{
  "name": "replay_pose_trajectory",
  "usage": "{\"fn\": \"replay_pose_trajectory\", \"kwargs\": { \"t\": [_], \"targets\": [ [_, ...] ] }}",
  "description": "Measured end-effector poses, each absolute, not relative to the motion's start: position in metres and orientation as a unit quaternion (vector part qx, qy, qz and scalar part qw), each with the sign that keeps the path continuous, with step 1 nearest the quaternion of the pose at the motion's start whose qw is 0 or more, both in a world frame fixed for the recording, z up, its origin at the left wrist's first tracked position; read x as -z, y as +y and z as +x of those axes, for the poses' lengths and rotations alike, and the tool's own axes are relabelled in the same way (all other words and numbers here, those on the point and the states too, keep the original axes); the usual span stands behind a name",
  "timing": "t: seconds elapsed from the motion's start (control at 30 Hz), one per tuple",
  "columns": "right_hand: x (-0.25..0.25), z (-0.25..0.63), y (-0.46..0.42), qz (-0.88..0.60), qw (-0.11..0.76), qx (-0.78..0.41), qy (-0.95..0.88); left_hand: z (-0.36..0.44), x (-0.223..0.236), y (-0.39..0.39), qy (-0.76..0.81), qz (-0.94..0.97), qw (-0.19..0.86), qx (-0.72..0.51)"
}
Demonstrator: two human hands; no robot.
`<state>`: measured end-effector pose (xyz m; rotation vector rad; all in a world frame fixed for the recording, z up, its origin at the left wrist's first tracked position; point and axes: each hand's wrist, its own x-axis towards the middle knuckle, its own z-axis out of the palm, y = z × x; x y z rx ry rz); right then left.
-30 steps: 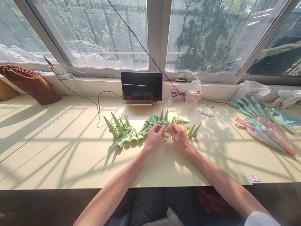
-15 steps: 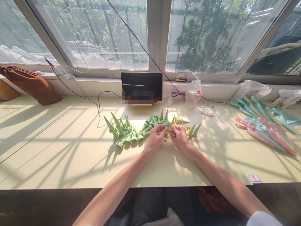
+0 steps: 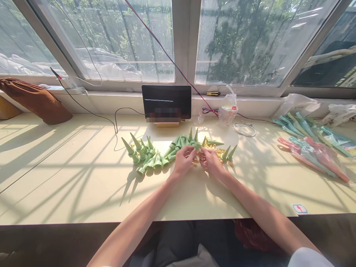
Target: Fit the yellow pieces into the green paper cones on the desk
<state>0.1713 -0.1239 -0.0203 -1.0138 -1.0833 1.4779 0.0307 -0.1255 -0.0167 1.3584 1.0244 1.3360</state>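
Observation:
My left hand (image 3: 184, 158) is closed on a green plastic watering spike (image 3: 197, 145), held low over the table. My right hand (image 3: 213, 160) meets it from the right, its thumb and fingers pinched at the same piece; whatever small part lies between those fingertips is hidden. Just behind and left of my hands, several green spikes (image 3: 178, 142) lie heaped. Farther left, a cluster of green spikes (image 3: 140, 150) has some standing upright and others on their sides. Small yellow parts (image 3: 220, 152) are scattered beyond my right hand, near two upright green spikes (image 3: 228, 154).
A dark tablet (image 3: 167, 102) stands on a wooden holder at the back. Right of it are a bagged cup (image 3: 228, 109) and a coiled cable (image 3: 244, 129). Pink and green plastic tools (image 3: 314, 155) lie at the right. A brown bag (image 3: 36, 100) rests at the far left.
The view has shifted slightly. My hands stay together at the green watering spike, with only small finger movements.

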Motion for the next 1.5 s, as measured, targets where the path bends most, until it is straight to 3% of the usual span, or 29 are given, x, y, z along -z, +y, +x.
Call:
{"fn": "replay_pose_trajectory", "kwargs": {
  "t": [0.2,0.43,0.6,0.9,1.33,1.5],
  "targets": [
    [0.018,0.170,-0.133,-0.474,0.489,-0.343,-0.647,0.028,0.013,-0.125,0.420,0.487,0.516,-0.566],
    [0.027,0.175,-0.127,-0.468,0.469,-0.247,-0.707,0.028,0.015,-0.125,0.404,0.507,0.522,-0.554],
    [0.025,0.176,-0.129,-0.471,0.472,-0.299,-0.682,0.028,0.020,-0.124,0.404,0.528,0.502,-0.553],
    [0.015,0.171,-0.129,-0.416,0.481,-0.553,-0.538,0.026,0.020,-0.124,0.398,0.552,0.491,-0.544],
    [0.014,0.172,-0.129,-0.398,0.477,-0.582,-0.525,0.026,0.020,-0.122,0.401,0.555,0.476,-0.551],
    [0.015,0.170,-0.130,-0.416,0.490,-0.524,-0.559,0.027,0.021,-0.122,0.411,0.528,0.512,-0.539]
  ]
}}
